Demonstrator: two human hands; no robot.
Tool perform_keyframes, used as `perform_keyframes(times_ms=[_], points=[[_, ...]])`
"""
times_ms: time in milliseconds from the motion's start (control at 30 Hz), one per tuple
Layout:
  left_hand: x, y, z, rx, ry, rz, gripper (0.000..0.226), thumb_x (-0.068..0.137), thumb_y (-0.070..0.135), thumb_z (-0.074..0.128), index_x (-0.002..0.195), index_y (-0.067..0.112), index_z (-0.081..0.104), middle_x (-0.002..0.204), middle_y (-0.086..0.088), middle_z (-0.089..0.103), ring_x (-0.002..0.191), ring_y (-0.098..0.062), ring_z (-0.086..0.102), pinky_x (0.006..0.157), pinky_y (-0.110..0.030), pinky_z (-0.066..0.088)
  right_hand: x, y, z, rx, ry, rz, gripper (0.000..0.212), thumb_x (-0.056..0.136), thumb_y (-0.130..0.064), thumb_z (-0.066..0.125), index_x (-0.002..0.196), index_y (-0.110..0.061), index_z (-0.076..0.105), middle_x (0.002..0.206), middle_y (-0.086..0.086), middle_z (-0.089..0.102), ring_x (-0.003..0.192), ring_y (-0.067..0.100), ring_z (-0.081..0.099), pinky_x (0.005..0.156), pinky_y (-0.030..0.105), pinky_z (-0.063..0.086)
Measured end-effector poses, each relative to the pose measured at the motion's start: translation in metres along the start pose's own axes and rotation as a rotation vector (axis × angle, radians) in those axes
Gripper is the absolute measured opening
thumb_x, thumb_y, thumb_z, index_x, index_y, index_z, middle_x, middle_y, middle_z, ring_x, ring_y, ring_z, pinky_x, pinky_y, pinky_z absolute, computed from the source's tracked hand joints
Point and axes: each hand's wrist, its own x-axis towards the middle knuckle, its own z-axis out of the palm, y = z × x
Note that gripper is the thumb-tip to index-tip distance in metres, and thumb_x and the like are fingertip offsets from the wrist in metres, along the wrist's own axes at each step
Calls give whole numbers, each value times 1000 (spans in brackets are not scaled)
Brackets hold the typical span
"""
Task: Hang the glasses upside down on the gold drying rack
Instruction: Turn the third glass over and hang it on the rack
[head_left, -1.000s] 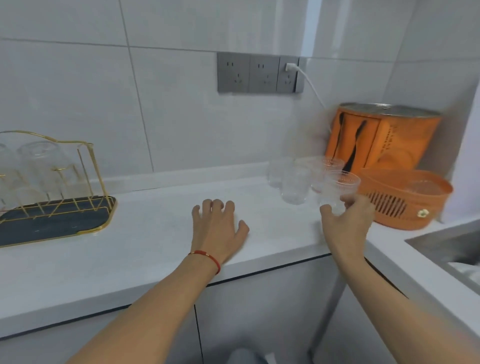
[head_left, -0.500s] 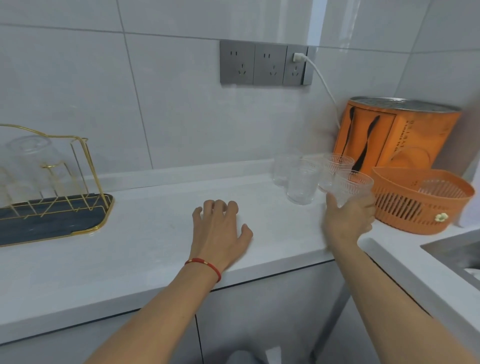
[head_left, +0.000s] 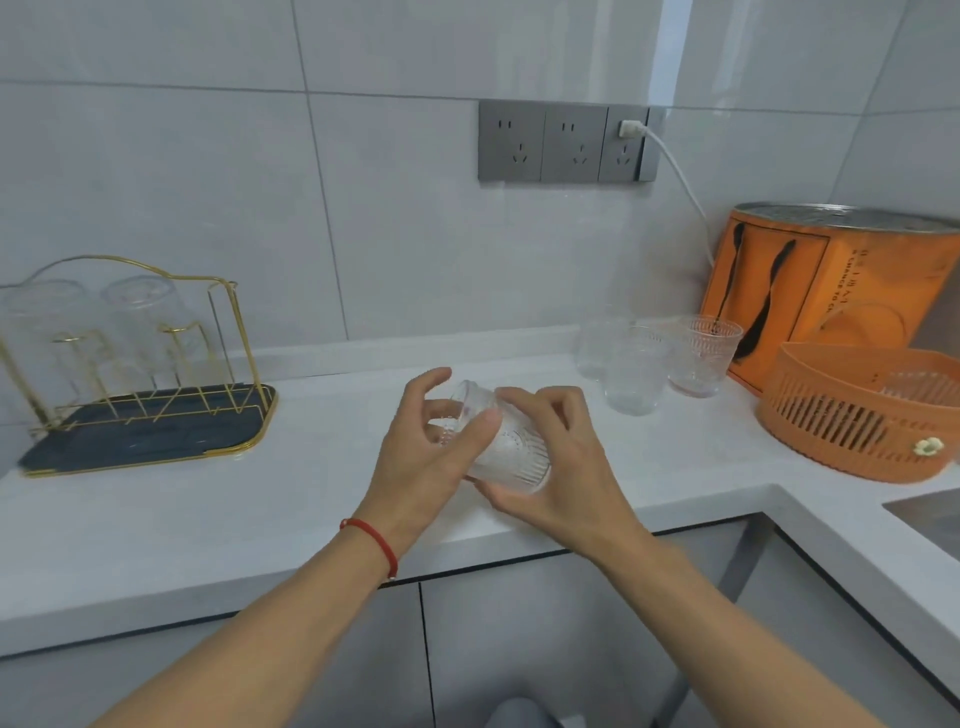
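Note:
A ribbed clear glass (head_left: 511, 452) lies tilted on its side above the counter's middle, held between both hands. My right hand (head_left: 561, 462) cups its rim end from the right and below. My left hand (head_left: 431, 457), with a red string at the wrist, grips its base end from the left. The gold drying rack (head_left: 156, 415) with a dark tray stands at the far left; two clear glasses (head_left: 140, 322) hang upside down on its pegs. Three more upright glasses (head_left: 636, 374) stand near the back right.
An orange slotted basket (head_left: 852, 421) sits at the right with a glass inside. Behind it stands an orange box (head_left: 831, 291) under a metal lid. A white cable runs from the wall sockets (head_left: 566, 143). A sink corner (head_left: 930, 514) shows at the right edge.
My right hand carried the ribbed glass from the right group to the counter's middle and tipped it sideways. My left hand lifted off the counter and took hold of the glass's base.

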Motion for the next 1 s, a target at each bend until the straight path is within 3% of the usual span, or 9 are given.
perform_keyframes(times_ms=[167,267,367,500,600,700,767,867,1000], points=[[-7,11,-63,-248,130,-95,49,73,37,82,116,21,67,100,-4,77,89,-22,76,68,-50,63,12,-40,32,411,-244,309,77,89,-73,54,154,-48,21,135,-11,54,113,-1,66,91,10,50],[-10,11,-99,-172,153,-108,45,74,36,80,116,25,67,109,-9,73,93,-21,73,74,-50,63,19,-63,58,730,-352,512,56,98,-66,51,146,-41,37,127,2,68,95,20,81,96,41,61],[-10,7,-138,-2,123,-67,40,81,47,74,118,33,68,119,1,70,109,-15,68,83,-44,61,32,-80,80,900,-323,601,41,98,-47,66,134,-34,51,124,10,74,93,27,81,102,47,57],[2,-10,-193,639,276,-14,35,98,45,49,122,24,63,123,-1,66,115,-20,59,99,-43,51,69,-92,96,738,-161,558,42,94,-51,70,131,-47,51,126,6,66,85,14,82,87,30,54],[2,-33,-216,1156,243,-39,44,97,39,51,134,14,56,138,-8,54,131,-26,43,108,-41,40,111,-95,105,726,-49,538,48,93,-50,71,136,-45,51,126,5,66,80,9,80,93,38,57],[1,-49,-221,1177,263,-24,45,94,42,50,132,18,56,139,-7,49,134,-26,36,111,-43,37,158,-95,118,699,32,531,56,90,-49,72,141,-45,49,123,1,62,87,14,74,107,47,54],[4,-51,-220,1220,256,-9,45,92,45,50,130,22,56,137,-5,48,131,-25,37,109,-42,38,184,-95,126,625,64,487,61,89,-47,71,145,-46,47,130,-2,57,110,21,68,109,48,52],[5,-53,-221,1227,248,-23,43,91,48,49,127,26,56,127,0,50,121,-21,41,101,-39,42,219,-99,138,502,47,351,64,95,-38,68,153,-39,41,137,-12,47,124,14,51,110,47,51],[7,-58,-223,1214,266,-48,41,89,48,50,123,27,56,114,3,52,111,-18,43,89,-34,48,265,-104,154,373,-66,338,79,91,-43,70,157,-25,30,152,8,47,129,27,57,105,43,50]])
